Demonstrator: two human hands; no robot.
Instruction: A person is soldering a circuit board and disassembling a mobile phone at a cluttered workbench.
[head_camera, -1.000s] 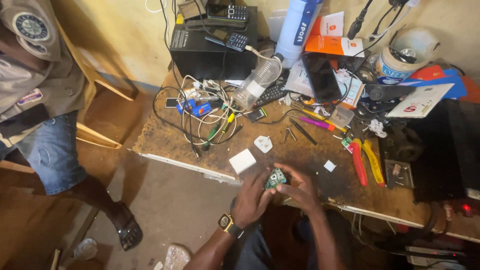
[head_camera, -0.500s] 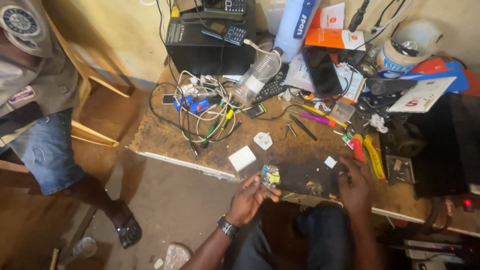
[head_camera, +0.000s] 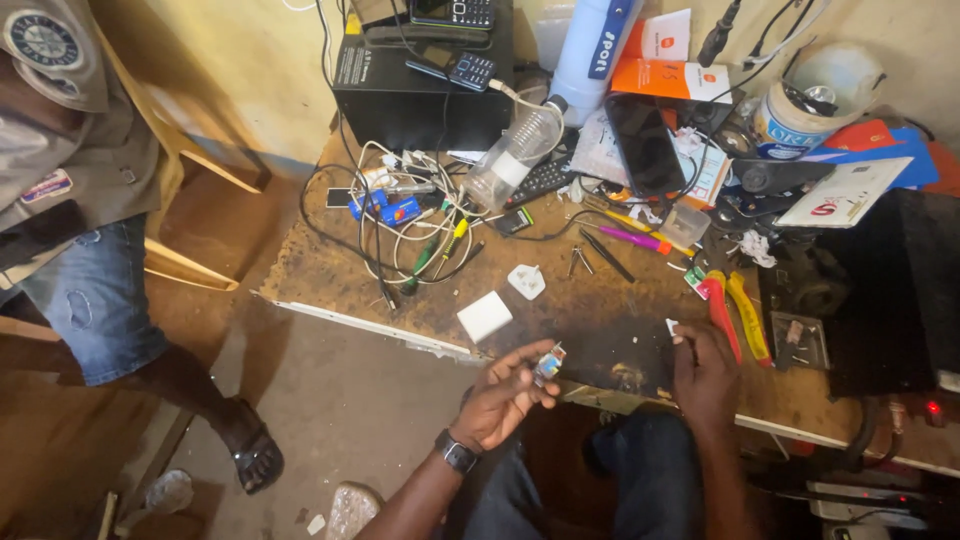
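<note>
Right hand (head_camera: 705, 365) now off the small circuit board (head_camera: 549, 363), fingers loose by a white chip (head_camera: 672, 326); left-hand (head_camera: 505, 395) fingers pinching the board.

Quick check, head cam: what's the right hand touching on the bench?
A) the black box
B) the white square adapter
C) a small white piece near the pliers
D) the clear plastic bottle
C: the right hand fingertips rest at a small white piece beside the red-and-yellow pliers, while the left hand holds a small circuit board.
</note>
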